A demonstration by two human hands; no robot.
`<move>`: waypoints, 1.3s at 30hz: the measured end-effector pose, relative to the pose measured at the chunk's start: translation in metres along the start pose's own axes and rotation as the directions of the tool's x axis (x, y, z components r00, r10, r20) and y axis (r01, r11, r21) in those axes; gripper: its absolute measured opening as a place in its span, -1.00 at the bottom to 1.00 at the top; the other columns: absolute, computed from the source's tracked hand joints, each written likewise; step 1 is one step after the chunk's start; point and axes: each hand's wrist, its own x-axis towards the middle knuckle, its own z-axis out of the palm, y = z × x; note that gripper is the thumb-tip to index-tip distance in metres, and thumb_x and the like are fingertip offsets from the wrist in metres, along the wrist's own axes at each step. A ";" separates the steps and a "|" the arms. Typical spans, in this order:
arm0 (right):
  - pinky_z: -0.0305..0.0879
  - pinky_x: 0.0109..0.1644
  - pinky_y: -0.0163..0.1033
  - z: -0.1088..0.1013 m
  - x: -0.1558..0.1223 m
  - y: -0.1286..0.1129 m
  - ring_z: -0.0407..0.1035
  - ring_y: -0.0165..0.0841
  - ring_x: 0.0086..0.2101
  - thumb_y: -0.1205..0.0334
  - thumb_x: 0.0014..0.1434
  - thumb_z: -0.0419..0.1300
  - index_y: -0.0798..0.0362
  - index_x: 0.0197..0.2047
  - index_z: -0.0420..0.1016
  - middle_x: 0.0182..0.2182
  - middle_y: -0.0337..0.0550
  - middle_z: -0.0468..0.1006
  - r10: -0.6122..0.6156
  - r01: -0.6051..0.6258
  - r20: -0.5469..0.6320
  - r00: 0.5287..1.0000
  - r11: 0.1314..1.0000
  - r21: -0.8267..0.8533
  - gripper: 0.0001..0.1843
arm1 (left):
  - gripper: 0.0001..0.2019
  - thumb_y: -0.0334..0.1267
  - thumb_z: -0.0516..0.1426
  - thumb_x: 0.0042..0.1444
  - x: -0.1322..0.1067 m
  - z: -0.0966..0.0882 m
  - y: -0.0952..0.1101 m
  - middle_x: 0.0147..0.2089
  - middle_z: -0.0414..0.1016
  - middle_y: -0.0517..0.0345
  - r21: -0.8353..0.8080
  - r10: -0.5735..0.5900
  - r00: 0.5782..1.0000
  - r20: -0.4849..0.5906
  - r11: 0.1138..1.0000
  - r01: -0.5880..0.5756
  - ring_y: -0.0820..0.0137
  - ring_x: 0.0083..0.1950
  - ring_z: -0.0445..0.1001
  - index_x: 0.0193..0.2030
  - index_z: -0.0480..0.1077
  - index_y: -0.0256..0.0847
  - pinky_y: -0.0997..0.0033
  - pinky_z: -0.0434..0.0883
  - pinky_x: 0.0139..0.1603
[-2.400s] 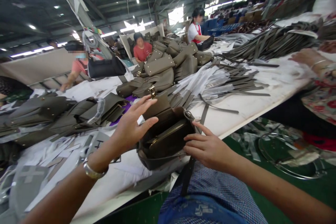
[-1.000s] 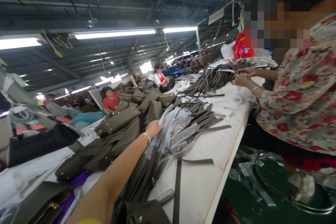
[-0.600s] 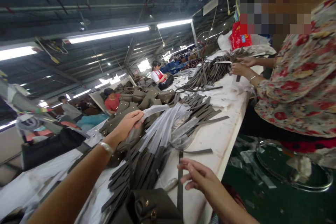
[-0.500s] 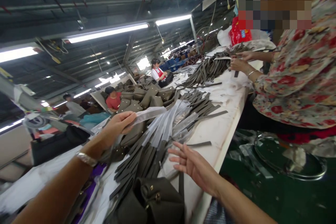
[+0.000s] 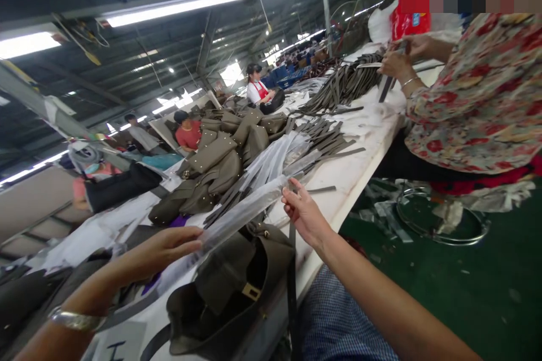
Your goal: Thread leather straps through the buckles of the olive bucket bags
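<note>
A long strap in a clear plastic sleeve [image 5: 248, 207] runs slantwise above a dark olive handbag [image 5: 271, 262]. My right hand [image 5: 307, 211] pinches the sleeve's far end between thumb and fingers. Farther down, my left hand [image 5: 169, 251] reaches across the sleeve with its fingers stretched out, the fingertips touching its edge; the thumb is hidden. The handbag gapes at the top and shows a gold-coloured metal fitting. Beyond the sleeve lies a fanned bundle of sleeved straps [image 5: 275, 152].
Several olive handbags [image 5: 212, 158] are heaped on the white table [image 5: 359, 166]. Dark straps [image 5: 339, 90] are piled at its far end. At right, a co-worker in a floral shirt [image 5: 478, 118] handles a strap. A metal ring [image 5: 444, 242] stands on the green floor.
My left hand has come down and left from the sleeve's end. My right hand has closed on a sleeve end. The view has shifted, showing more of the near handbag.
</note>
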 end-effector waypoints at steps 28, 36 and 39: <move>0.34 -0.29 -0.35 -0.034 -0.045 -0.056 0.46 -0.41 -0.29 0.12 0.06 0.38 -0.20 0.43 -0.13 -0.28 -0.30 0.61 -0.521 0.446 -0.097 0.848 0.801 -0.400 0.02 | -0.70 -0.18 0.00 0.31 0.050 0.069 0.086 -0.13 0.60 0.10 0.319 0.428 0.901 -0.072 0.866 -0.386 0.37 -0.26 0.52 -0.01 0.50 -0.18 0.44 0.42 -0.23; 0.34 -0.33 -0.49 -0.063 -0.042 -0.056 0.40 -0.52 -0.26 0.33 -0.12 0.45 -0.11 -0.12 0.61 0.00 -0.31 0.56 -0.150 0.141 -0.112 0.982 0.987 -0.083 -0.57 | -0.55 -0.49 -0.05 0.29 0.030 0.073 0.063 0.26 0.40 0.04 0.933 0.793 0.603 -0.082 0.274 -0.234 0.23 0.02 0.46 0.27 0.32 -0.16 0.25 0.38 -0.02; 0.32 -0.32 -0.49 -0.065 -0.049 -0.051 0.39 -0.49 -0.23 0.34 -0.10 0.43 -0.09 -0.17 0.64 -0.04 -0.29 0.59 -0.111 0.095 -0.100 0.989 0.983 -0.157 -0.64 | -0.56 -0.47 -0.04 0.30 0.030 0.072 0.059 0.26 0.40 0.05 0.939 0.780 0.622 -0.076 0.265 -0.219 0.23 0.00 0.46 0.28 0.31 -0.17 0.26 0.36 -0.06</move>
